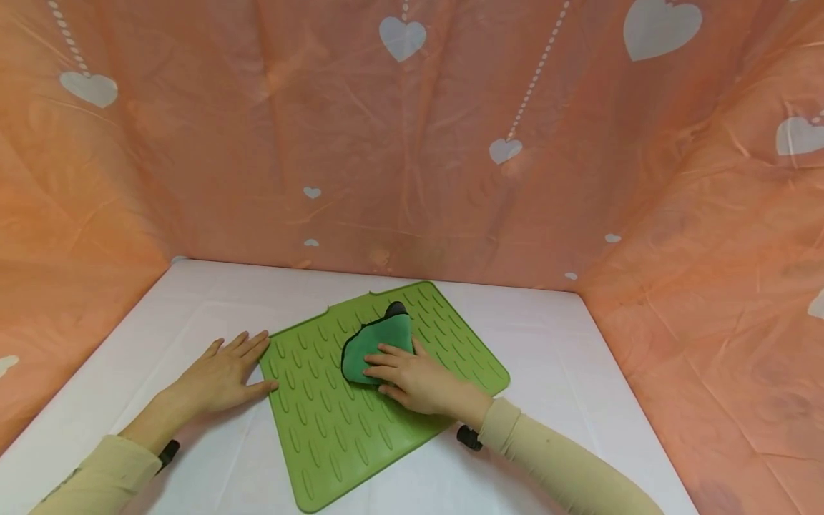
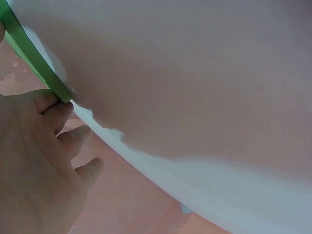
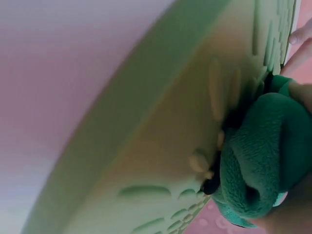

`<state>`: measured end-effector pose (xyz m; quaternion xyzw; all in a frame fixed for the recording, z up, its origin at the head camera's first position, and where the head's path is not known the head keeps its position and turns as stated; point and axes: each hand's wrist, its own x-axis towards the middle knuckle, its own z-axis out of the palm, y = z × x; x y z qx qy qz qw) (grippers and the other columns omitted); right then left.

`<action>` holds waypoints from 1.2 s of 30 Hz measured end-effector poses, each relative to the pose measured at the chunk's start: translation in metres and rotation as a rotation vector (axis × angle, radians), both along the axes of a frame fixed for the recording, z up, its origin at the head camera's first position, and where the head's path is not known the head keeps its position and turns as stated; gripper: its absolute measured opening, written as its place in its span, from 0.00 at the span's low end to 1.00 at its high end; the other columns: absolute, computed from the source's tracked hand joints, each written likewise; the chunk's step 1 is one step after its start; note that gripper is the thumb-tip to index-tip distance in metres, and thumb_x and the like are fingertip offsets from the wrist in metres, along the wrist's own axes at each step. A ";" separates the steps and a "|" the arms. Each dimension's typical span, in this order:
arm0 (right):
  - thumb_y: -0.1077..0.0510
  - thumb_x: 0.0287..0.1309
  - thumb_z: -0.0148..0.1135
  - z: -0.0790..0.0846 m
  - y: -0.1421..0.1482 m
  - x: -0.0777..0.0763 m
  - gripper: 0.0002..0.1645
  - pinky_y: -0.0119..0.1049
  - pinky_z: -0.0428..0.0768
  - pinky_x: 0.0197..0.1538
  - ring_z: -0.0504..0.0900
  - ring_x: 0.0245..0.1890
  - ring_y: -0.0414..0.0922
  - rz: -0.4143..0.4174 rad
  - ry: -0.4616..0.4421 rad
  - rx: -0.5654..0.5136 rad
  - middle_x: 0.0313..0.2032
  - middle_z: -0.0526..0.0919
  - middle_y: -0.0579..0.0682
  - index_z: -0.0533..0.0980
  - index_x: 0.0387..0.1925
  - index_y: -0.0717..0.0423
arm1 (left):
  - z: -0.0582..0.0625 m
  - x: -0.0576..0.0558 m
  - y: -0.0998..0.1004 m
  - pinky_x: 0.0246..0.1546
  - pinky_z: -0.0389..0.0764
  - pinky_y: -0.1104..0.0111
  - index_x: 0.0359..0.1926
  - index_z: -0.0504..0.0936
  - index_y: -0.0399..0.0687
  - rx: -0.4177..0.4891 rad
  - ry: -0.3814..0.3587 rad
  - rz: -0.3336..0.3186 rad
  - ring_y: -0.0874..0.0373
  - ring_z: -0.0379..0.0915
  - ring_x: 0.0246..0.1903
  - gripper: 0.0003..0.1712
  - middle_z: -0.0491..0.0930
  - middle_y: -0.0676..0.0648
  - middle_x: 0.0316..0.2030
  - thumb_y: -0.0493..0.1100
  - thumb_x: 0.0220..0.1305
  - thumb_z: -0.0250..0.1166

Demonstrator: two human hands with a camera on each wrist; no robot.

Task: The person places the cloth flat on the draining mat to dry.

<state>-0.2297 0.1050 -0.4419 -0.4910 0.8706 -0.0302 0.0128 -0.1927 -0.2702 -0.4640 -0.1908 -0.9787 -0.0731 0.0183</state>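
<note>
Cloth (image 1: 378, 337) lies near the middle of the green mat (image 1: 335, 422), under the right hand (image 1: 412, 378), its fingers spread apart. Left hand (image 1: 219, 375), fingers extended, touches the mat's far-left corner, probably for steadying.

Backdrop: wrinkled, slightly glossy sheeting (image 1: 354, 129) on three sides. Back wall (image 1: 450, 207) duller, pinkish-brown; left wall (image 1: 64, 214) brighter orange; right wall (image 1: 727, 322) salmon-orange, heavily creased. Pale hearts (image 1: 402, 38) printed in mixed sizes, some hanging from dotted lines (image 1: 531, 87). White tabletop (image 1: 566, 357), faint creases, far edge against back wall. Soft highlights along sheeting folds. Left wrist view: pinkish sheeting past tabletop edge, broad blurred shadow across white surface.
</note>
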 end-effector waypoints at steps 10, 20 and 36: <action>0.39 0.77 0.54 0.000 0.004 0.006 0.36 0.73 0.46 0.75 0.50 0.82 0.47 -0.016 -0.052 0.004 0.79 0.60 0.42 0.62 0.80 0.40 | -0.003 -0.003 0.000 0.68 0.57 0.29 0.73 0.68 0.29 0.011 -0.002 -0.002 0.27 0.59 0.72 0.54 0.65 0.31 0.73 0.71 0.67 0.62; 0.45 0.76 0.59 0.009 0.015 0.002 0.36 0.75 0.47 0.74 0.58 0.79 0.54 -0.036 -0.065 -0.339 0.77 0.65 0.48 0.65 0.78 0.51 | 0.000 -0.005 0.002 0.69 0.55 0.30 0.73 0.67 0.29 0.054 -0.004 0.004 0.26 0.56 0.73 0.55 0.65 0.30 0.73 0.70 0.64 0.66; 0.63 0.71 0.63 -0.007 0.036 -0.022 0.23 0.63 0.78 0.58 0.81 0.58 0.61 -0.356 -0.138 -0.988 0.61 0.81 0.59 0.77 0.66 0.59 | 0.019 -0.028 0.063 0.66 0.69 0.36 0.72 0.69 0.32 0.389 -0.007 0.010 0.30 0.69 0.67 0.39 0.72 0.30 0.68 0.53 0.73 0.66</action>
